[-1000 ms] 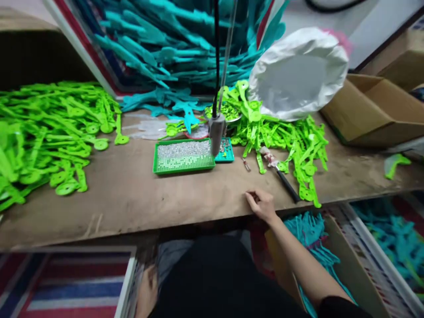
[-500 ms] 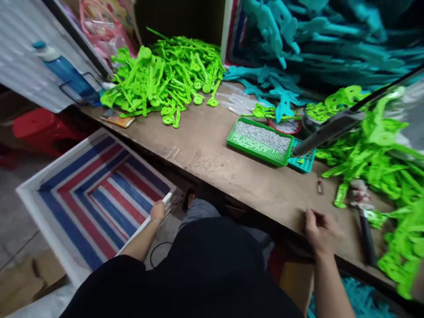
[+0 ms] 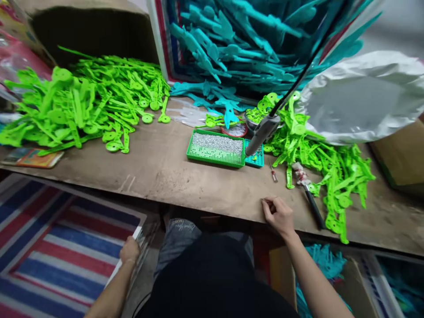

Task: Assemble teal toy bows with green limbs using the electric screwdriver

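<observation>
My left hand (image 3: pixel 130 250) is closed round the white rim of a box (image 3: pixel 62 247) lined with blue, red and white stripes, below the bench at the left. At the bench's front edge rests my right hand (image 3: pixel 278 215), loosely curled; its fingertips face away and whatever they hold, if anything, is hidden. Nearest to it lie a small screwdriver (image 3: pixel 273 173) and a hammer (image 3: pixel 312 202) with a wrapped head and black handle. A green tray (image 3: pixel 215 149) of small silvery metal pieces stands further back, beside a teal tray (image 3: pixel 257 159).
Bright green plastic parts are heaped at left (image 3: pixel 82 101) and right (image 3: pixel 334 172) on the brown bench (image 3: pixel 159 176). Teal parts (image 3: pixel 238 44) fill a striped box behind. A dark rod-shaped tool (image 3: pixel 263 134) hangs on a cord over the teal tray. A white-lined container (image 3: pixel 361 97) stands at right.
The view has swung to the right, so the bench things sit further left and more of the right side shows. Both hands keep their places, the left still on the box rim.
</observation>
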